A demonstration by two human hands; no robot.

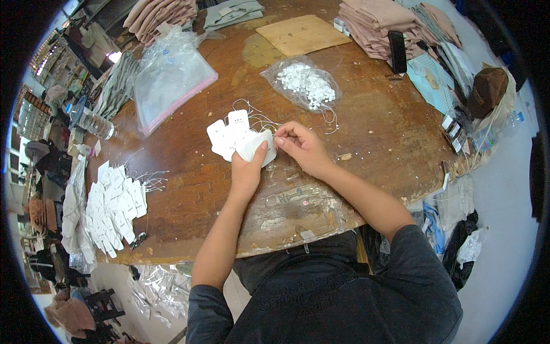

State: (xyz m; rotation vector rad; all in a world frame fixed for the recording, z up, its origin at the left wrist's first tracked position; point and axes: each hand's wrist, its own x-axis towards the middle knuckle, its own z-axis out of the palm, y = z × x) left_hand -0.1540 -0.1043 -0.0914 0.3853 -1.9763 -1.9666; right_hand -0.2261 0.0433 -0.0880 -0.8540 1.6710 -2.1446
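Observation:
My left hand [248, 170] is closed around a small stack of white hang tags [260, 147], thumb on top. At the stack's right edge, my right hand [303, 148] is pinched on a thin white string; its fingertips partly hide it. Just beyond my left hand, a loose group of white hang tags [218, 135] lies on the table, with thin white strings [260, 119] trailing to the right. Farther off sits a clear plastic bag [306, 82] full of small white pieces with strings. A large heap of white hang tags [116, 206] lies at the left.
The worn wooden table [378, 126] has a curved near edge. Clear plastic bags [172, 80], folded pink garments [381, 26] and a brown board [302, 34] lie at the back. A water bottle [94, 122] lies at left, a brown cap [487, 92] at right.

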